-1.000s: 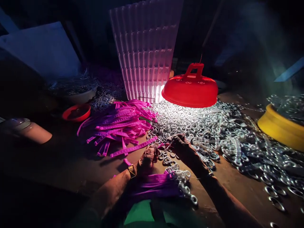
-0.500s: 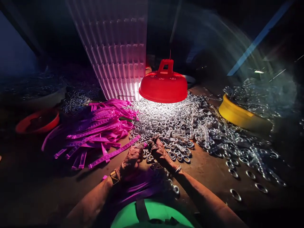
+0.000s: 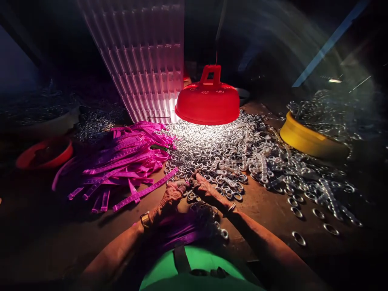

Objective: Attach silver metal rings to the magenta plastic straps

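My left hand (image 3: 171, 195) and my right hand (image 3: 207, 190) meet fingertip to fingertip at the near edge of a big heap of silver metal rings (image 3: 218, 151). Both pinch something small between them, seemingly the end of a purple strap and a ring; it is too dim to tell for certain. A bundle of purple straps with rings on their ends (image 3: 188, 230) lies across my lap below the hands. A loose pile of purple plastic straps (image 3: 124, 161) lies to the left of the hands.
A red dome lamp (image 3: 207, 103) hangs low over the rings. A ribbed pale panel (image 3: 145, 60) stands behind. A yellow bowl (image 3: 309, 139) heaped with rings sits at right, a red bowl (image 3: 44, 153) at left. Stray rings (image 3: 298, 238) dot the brown surface.
The view swung right, then steadied and tipped slightly. My hands stayed together at the edge of the ring heap, moving slightly forward. The strap bundle on my lap kept its place.
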A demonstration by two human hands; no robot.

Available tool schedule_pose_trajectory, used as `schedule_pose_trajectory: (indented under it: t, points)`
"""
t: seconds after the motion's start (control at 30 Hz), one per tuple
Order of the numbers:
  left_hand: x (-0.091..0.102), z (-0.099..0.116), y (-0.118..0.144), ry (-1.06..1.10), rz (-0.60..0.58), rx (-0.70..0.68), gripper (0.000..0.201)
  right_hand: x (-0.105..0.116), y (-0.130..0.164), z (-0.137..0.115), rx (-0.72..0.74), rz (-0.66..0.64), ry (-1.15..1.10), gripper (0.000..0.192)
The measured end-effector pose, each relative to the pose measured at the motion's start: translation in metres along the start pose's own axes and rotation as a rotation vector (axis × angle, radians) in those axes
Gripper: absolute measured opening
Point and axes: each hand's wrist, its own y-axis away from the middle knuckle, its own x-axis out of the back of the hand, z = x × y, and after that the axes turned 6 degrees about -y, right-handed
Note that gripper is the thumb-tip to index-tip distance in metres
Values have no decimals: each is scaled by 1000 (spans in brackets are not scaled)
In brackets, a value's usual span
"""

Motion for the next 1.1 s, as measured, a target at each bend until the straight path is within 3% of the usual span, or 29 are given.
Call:
schedule_pose_trajectory:
  t: [0.1,0.17,0.3,0.4,0.5,0.63,0.77,0.87,0.93,1.03,1.1]
  points:
    - [-3,13,5,-108,34,-20,25,3,2,-6,-8,-25,4,16]
    - [-1,20,6,-140,25,54,28,5,7,-16,33,-26,-59,15]
    - [11,42,7,-108,-90,257,32,4,23,-43,63,-109,-117,18]
    - [21,65,14,-117,-169,328,38,2,43,-57,96,-219,2,20]
    - [26,79,29,-198,-282,432,41,-1,70,-62,184,-242,170,27]
    - [24,65,54,-236,-415,427,45,-3,111,-64,178,-240,305,25]
    - [13,45,80,-97,-466,344,52,-6,135,-59,88,-254,297,40]
    - [4,47,92,-41,-414,335,49,-11,140,-54,-7,-246,183,39]
    - [-1,50,96,11,-383,319,46,-13,138,-52,-62,-254,105,29]
    - [-4,45,97,149,-389,311,42,-14,134,-54,-138,-314,45,13]
    - [-4,38,96,206,-375,367,41,-12,130,-56,-151,-381,83,16]
